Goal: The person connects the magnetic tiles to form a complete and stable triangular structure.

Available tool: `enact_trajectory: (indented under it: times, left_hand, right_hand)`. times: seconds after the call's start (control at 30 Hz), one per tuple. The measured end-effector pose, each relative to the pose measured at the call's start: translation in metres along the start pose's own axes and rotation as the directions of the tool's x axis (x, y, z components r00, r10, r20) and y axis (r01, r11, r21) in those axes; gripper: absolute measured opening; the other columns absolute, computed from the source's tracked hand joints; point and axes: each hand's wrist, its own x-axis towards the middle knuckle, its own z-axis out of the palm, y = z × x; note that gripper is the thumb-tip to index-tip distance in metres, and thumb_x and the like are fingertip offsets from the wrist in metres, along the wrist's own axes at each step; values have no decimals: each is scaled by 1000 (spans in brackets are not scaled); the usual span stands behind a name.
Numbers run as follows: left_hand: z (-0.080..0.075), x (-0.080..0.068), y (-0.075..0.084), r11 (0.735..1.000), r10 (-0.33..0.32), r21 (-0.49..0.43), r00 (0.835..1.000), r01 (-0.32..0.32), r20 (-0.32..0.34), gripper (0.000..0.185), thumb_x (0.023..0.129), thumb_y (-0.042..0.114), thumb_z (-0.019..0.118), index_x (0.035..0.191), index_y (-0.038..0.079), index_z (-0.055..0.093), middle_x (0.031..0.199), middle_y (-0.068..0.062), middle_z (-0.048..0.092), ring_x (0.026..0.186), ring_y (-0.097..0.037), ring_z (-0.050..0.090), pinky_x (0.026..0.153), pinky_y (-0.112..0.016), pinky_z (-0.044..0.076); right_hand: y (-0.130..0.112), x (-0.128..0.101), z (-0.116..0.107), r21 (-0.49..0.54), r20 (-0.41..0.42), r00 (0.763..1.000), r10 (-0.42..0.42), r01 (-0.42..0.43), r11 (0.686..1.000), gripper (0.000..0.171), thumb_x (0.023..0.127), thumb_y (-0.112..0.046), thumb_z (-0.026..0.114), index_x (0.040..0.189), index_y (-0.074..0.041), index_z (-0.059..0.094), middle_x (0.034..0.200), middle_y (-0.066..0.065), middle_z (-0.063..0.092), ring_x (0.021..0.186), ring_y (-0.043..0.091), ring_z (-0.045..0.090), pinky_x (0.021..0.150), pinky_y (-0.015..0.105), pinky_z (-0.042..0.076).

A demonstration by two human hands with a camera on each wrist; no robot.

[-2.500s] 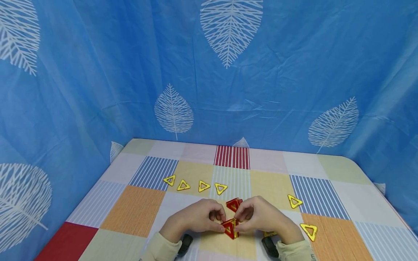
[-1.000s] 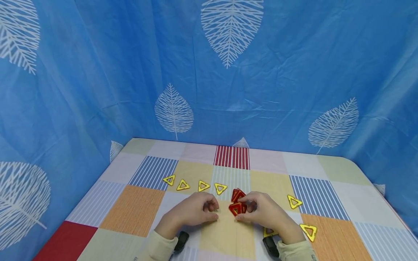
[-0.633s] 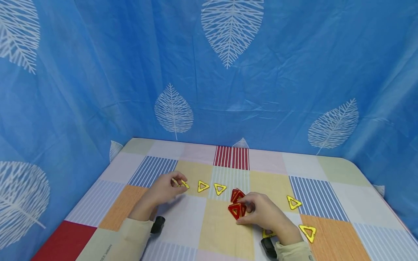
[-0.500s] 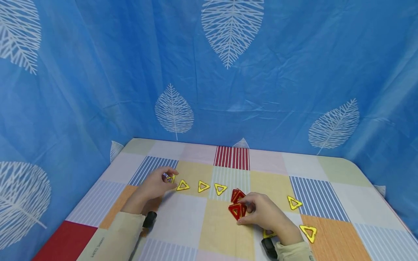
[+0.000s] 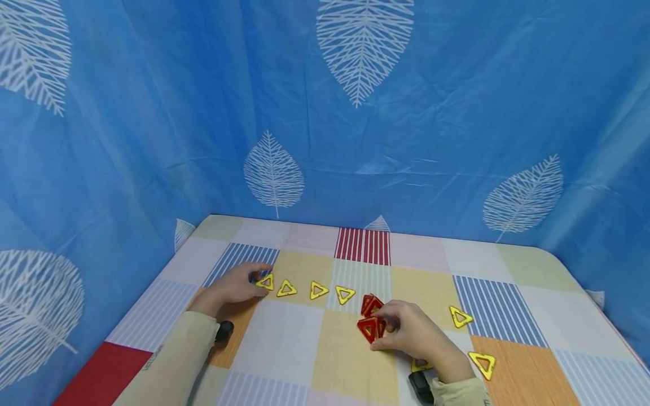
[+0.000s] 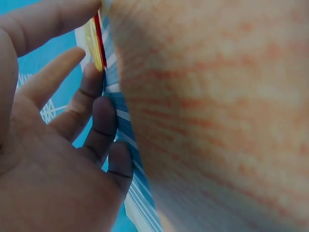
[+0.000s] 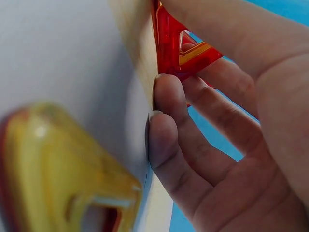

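A row of yellow triangle tiles lies on the patchwork tablecloth (image 5: 284, 344). My left hand (image 5: 236, 285) has reached the leftmost yellow triangle (image 5: 265, 281). In the left wrist view the thumb and forefinger (image 6: 58, 72) pinch that yellow triangle's (image 6: 94, 41) edge while it lies flat. My right hand (image 5: 408, 332) grips a small cluster of red triangles (image 5: 369, 327) standing on the cloth. In the right wrist view the thumb and fingers (image 7: 174, 106) hold the red triangles (image 7: 181, 46). Another red piece (image 5: 372, 304) leans just behind the cluster.
Three more yellow triangles (image 5: 317, 290) continue the row to the right. Two lie at the right (image 5: 460, 317), (image 5: 482, 363), and one sits by my right wrist (image 5: 420, 365), large and blurred in the right wrist view (image 7: 63, 179). A blue leaf-print curtain (image 5: 355, 141) encloses the table.
My left hand let go of the red cluster and moved left along the row to the leftmost yellow triangle. My right hand stayed on the red cluster, pulled slightly right.
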Motion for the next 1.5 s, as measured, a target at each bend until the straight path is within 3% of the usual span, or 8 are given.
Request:
enact_trajectory:
  times: [0.17,0.5,0.67,0.8,0.97,1.07,1.27,1.5]
  left_hand:
    - [0,0,-4,999,-38,-15,999,38,10,50,85,15,79,133,9,66,94,-3,56,90,-22,50,79,-41,41]
    - [1,-5,2,992,-65,-110,996,57,-68,45,83,15,83,125,7,69,92,-4,57,87,-23,51,72,-38,43]
    - [6,-12,21,989,-21,-146,995,7,-98,46,81,17,85,124,9,70,94,-2,58,87,-22,52,65,-34,44]
    - [19,-21,45,981,71,-174,992,-89,-107,45,79,15,88,120,7,72,90,0,59,85,-22,53,65,-34,46]
    - [37,-33,75,960,232,-158,973,-231,-12,44,77,17,90,116,8,73,88,5,61,84,-20,55,65,-33,47]
    - [46,-39,91,940,314,-159,946,-300,73,43,77,20,90,115,9,73,86,8,61,85,-18,54,67,-31,47]
    - [71,-49,118,933,351,-158,912,-322,213,38,74,21,92,105,13,73,78,11,61,73,-8,55,65,-24,46]
    - [94,-56,132,934,356,-69,888,-351,291,33,69,22,95,91,17,70,70,13,59,61,1,51,59,-19,45]
  right_hand:
    - [0,1,1,10,-1,1000,13,-13,1000,49,71,-31,93,108,-6,74,83,-5,56,70,12,51,61,27,45]
    - [-1,1,2,5,2,1000,20,-20,1000,50,70,-31,93,109,-6,74,84,-4,56,71,11,50,61,27,45]
    - [0,1,3,0,3,1000,15,-15,1000,50,71,-32,93,108,-6,74,83,-5,56,70,11,50,61,27,44]
    - [1,0,3,6,6,1000,16,-16,1000,50,71,-32,93,109,-6,74,84,-5,56,70,12,50,61,27,44]
    - [0,0,2,8,7,1000,23,-23,1000,50,70,-31,93,109,-6,75,85,-5,56,71,13,50,61,27,45]
    - [0,0,1,-6,2,1000,21,-21,1000,50,70,-31,94,108,-6,75,85,-5,56,71,12,50,62,27,45]
    - [-1,0,0,-7,-3,1000,16,-16,1000,48,70,-31,94,107,-6,75,83,-5,56,70,12,50,61,27,44]
    - [0,1,1,4,-2,999,33,-33,999,50,70,-31,94,108,-6,75,85,-5,56,72,14,51,61,27,45]
